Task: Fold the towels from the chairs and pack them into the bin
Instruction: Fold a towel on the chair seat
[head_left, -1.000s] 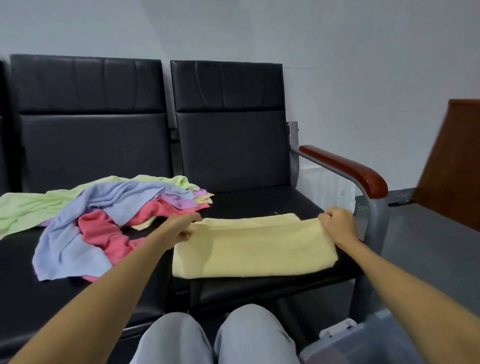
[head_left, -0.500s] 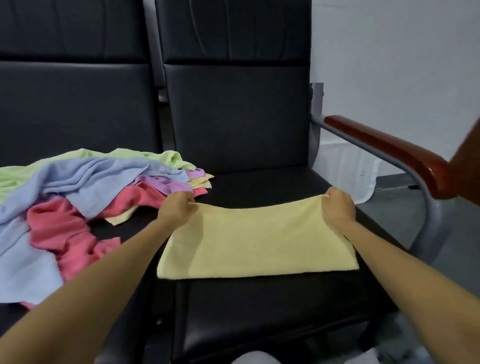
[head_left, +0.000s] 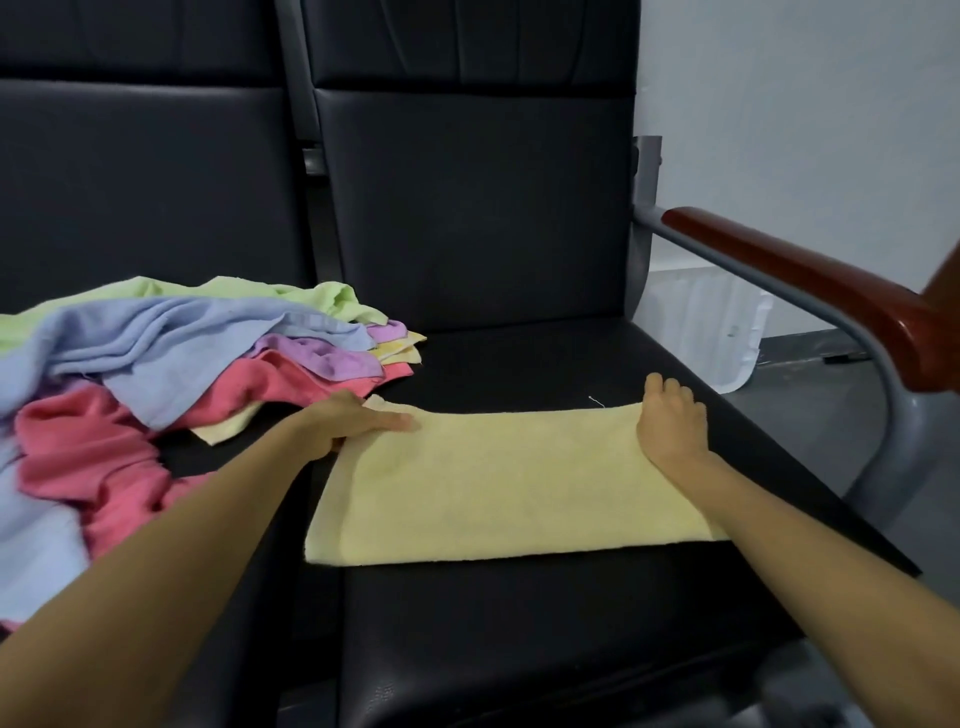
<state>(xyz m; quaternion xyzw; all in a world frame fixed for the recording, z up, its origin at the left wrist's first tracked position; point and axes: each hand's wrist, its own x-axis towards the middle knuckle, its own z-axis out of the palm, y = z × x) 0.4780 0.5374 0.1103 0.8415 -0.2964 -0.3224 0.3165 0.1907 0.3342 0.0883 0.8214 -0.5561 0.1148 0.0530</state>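
A yellow towel (head_left: 498, 483), folded into a flat rectangle, lies on the black seat of the right chair (head_left: 519, 358). My left hand (head_left: 353, 418) rests flat on the towel's far left corner with fingers stretched out. At the far right corner my right hand (head_left: 672, 421) presses down with relaxed fingers. A loose heap of towels (head_left: 171, 374) in blue, pink, green, purple and yellow covers the seat of the left chair. The bin is out of view.
A wooden armrest (head_left: 810, 291) on a grey metal frame runs along the right chair's right side. A white plastic object (head_left: 717, 322) stands on the floor behind it. Black chair backs (head_left: 467, 208) rise straight ahead.
Both hands have let go of the towel's far corners and now lie flat on it. The towel has flattened on the seat. The view has moved closer and lower.
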